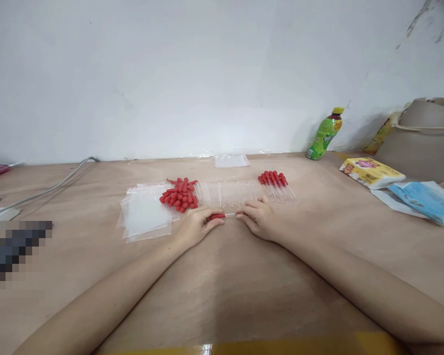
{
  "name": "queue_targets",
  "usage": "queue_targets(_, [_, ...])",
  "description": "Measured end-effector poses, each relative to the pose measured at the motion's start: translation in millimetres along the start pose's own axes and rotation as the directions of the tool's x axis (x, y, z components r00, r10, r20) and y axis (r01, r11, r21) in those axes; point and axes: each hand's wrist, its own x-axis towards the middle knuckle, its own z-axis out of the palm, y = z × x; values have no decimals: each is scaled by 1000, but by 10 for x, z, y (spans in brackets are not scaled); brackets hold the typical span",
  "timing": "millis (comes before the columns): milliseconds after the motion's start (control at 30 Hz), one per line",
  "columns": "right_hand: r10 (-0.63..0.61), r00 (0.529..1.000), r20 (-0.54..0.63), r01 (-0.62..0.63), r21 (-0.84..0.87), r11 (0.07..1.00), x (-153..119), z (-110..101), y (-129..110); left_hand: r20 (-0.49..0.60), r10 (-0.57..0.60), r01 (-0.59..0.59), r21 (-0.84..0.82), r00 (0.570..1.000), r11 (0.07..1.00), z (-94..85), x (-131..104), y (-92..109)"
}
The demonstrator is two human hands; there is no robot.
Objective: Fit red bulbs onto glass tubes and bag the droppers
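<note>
My left hand pinches a red rubber bulb, which points right. From the bulb a thin clear tube runs to my right hand, whose fingers are closed on its other end. Behind my left hand is a pile of red bulbs. A row of clear tubes lies behind both hands. To the right of that row are several clear tubes with red bulbs on their ends.
Clear plastic bags overlap on the left, and another bag lies by the wall. A green bottle, yellow tissue pack, blue packet and beige bag stand or lie at right. A cable crosses the left.
</note>
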Motion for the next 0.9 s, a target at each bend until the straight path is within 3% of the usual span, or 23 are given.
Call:
queue_targets(200, [28, 1000, -4, -27, 106, 994, 10, -11, 1, -31, 5, -5, -14, 1000, 1000, 6, -3, 6])
queue_targets(533, [-5, 999, -50, 6, 29, 1000, -7, 5, -71, -16, 49, -50, -34, 999, 998, -4, -24, 48])
queue_targets(900, [-19, 999, 43, 22, -57, 998, -2, 34, -123, 10, 104, -104, -21, 995, 994, -17, -18, 68])
